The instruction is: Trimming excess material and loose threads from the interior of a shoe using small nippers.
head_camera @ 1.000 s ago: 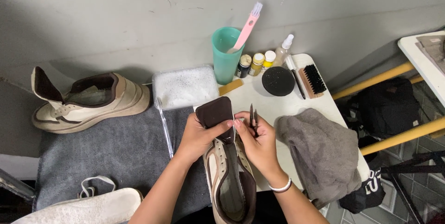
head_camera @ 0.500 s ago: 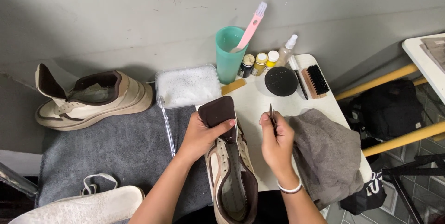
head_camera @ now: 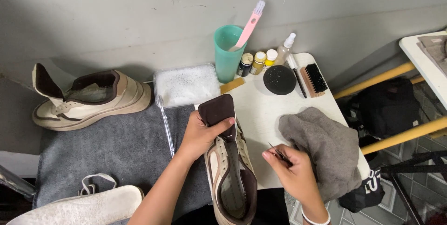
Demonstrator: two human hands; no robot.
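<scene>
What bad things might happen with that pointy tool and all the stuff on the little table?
The right hand pinches a thin pointed tool close to the left hand, which grips the shoe by its tongue; a slip might prick a finger. The tub of foam sits just beyond the shoe, so a nudge might slop suds onto the grey mat. The small bottles stand crowded by the green cup and could topple.
</scene>
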